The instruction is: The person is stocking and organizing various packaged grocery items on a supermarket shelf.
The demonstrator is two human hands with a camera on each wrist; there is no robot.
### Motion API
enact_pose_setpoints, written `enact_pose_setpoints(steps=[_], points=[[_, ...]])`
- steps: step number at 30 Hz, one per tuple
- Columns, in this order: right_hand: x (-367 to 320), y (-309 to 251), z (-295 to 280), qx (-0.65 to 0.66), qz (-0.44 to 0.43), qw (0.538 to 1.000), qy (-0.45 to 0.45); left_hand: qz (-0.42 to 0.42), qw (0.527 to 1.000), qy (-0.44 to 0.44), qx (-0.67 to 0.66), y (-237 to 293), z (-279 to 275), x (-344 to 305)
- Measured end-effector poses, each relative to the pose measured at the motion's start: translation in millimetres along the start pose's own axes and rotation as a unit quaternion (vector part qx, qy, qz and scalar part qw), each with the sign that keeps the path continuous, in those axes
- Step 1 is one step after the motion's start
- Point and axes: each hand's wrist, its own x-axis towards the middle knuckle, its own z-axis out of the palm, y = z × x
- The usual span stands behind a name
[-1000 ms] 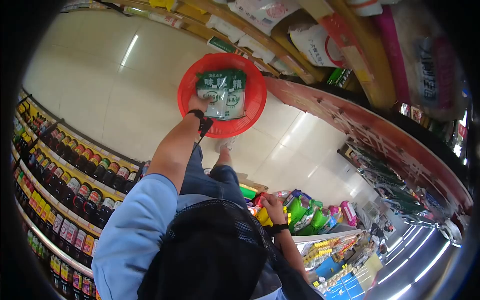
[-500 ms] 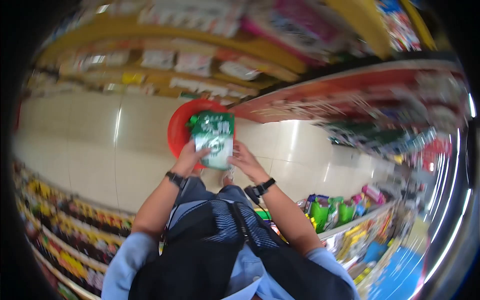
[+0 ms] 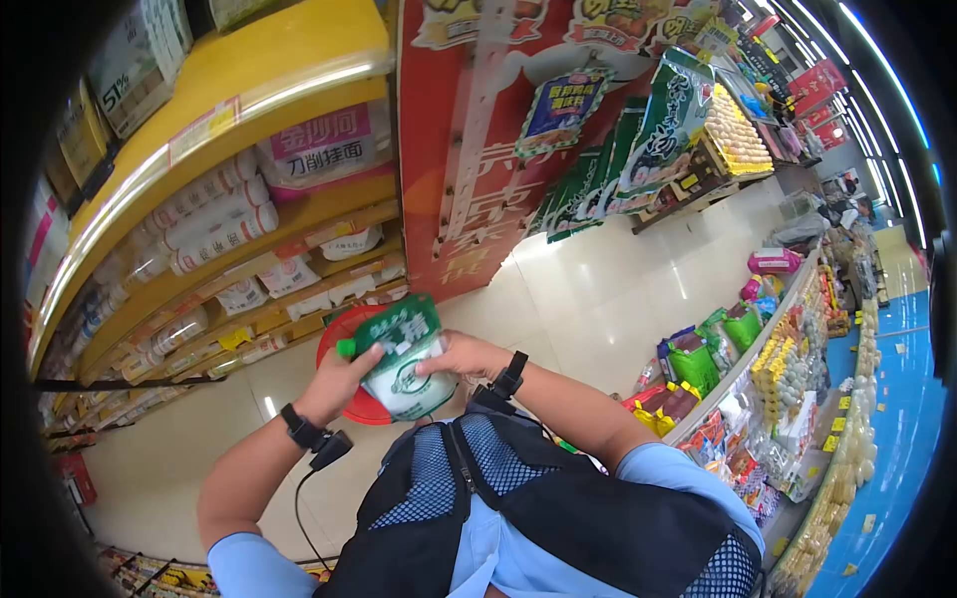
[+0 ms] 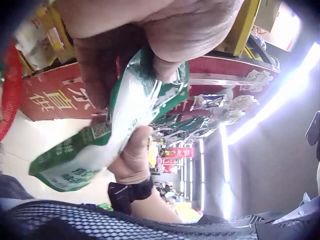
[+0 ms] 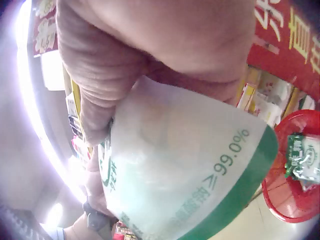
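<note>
the left hand and the right hand both grip one green and white pouch. the pouch is up in front of the person's tummy, tipped to one side. it has a green cap at one corner, close to the left hand. the left hand has the left edge, with its thumb on the front. the right hand has the right edge, and its thumb lies on the white part. most of the other fingers are behind the pouch, so i cannot tell just how each one bends. the left wrist view shows that the pouch is bent, not flat. the right wrist view shows big green marks on it that say 99.0%.

in the head view, a red basket peeks out from behind the pouch. the right wrist view shows another green and white pack lying in the basket. both wrists wear black bands. the person has a black vest with net bits over a light blue shirt. yellow shelves hold lots of packs, and beside them is a tall red board. green packs hang near the board. the floor is pale and shiny.
</note>
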Motion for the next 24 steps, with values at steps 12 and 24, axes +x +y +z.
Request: enact_pose_setpoints(steps=[12,24], points=[[-73,-1,-163,0.047,-0.026,0.978,0.204,0.243,0.954,-0.157,0.075,15,84,-54],[-102,-19,-210,-0.04,0.052,0.976,0.208,0.376,0.8,-0.455,0.107,77,121,-67]])
